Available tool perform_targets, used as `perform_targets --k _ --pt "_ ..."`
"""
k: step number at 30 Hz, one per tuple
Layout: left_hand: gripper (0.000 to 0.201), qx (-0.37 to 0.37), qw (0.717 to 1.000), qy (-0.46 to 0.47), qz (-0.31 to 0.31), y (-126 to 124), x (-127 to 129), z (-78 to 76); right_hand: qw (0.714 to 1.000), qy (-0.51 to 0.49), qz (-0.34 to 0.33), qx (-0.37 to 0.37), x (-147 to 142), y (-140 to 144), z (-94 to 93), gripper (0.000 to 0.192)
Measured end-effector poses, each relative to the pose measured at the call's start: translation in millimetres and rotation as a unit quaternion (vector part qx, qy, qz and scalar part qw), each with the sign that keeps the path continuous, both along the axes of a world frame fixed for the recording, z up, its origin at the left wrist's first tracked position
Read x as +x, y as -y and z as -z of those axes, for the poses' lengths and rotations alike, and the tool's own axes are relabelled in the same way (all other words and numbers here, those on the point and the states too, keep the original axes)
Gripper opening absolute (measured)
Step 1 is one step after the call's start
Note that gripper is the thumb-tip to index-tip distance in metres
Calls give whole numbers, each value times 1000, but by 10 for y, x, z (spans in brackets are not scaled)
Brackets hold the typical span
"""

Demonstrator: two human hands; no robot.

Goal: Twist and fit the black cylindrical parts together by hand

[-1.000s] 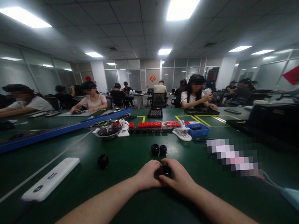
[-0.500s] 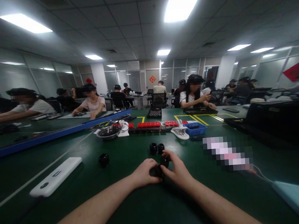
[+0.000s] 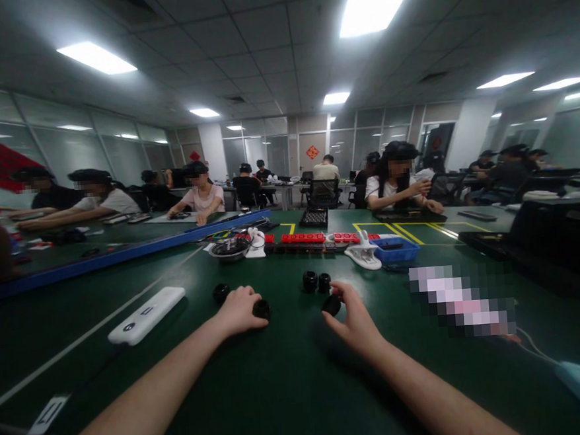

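My left hand [image 3: 239, 310] is closed around a black round part [image 3: 262, 309] with a hollow-looking face, low over the green table. Between the thumb and fingers of my right hand [image 3: 351, 316] is a second black piece [image 3: 331, 305], dark and rounded. Just beyond the right hand, two short black cylindrical parts [image 3: 310, 281] stand side by side on the table. Another black round part [image 3: 221, 292] rests behind my left hand's knuckles, partly covered by them. The finer shape of these parts is too dark to make out.
A white power bank [image 3: 148, 315] with a cable lies left. Farther back are a long blue rail [image 3: 123, 249], a metal bowl [image 3: 229, 248], red blocks [image 3: 311, 238], a white clamp [image 3: 363, 252] and a blue bin [image 3: 396, 248]. A blurred pink item lies right; people sit across the table.
My hands have come apart: the left moved left with its black part, while the right stays near the middle holding the other. The view has turned slightly left.
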State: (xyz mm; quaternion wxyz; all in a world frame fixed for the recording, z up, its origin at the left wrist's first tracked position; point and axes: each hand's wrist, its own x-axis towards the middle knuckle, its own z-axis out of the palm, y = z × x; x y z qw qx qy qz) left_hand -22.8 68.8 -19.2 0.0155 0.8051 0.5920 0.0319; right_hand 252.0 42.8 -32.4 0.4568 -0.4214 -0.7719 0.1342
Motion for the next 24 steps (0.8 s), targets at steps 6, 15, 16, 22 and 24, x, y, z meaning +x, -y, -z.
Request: perform_targets --k 6,15,16,22,24 --pt "53 -18 991 -126 -31 -115 -141 -200 1000 13 -12 2 -13 51 -42 48" --pt "52 -60 975 -211 -38 -486 -203 -307 1000 23 -18 8 -9 59 -33 50" --pt "52 -59 974 -213 -41 -509 -219 -302 1000 24 -19 8 -7 59 -30 50" --pt "58 -88 976 -188 -65 -608 -430 -232 999 31 -27 4 -4 51 -16 51" --pt "59 -107 976 -176 -72 -628 -518 -203 999 32 -29 3 -2 49 -14 51"
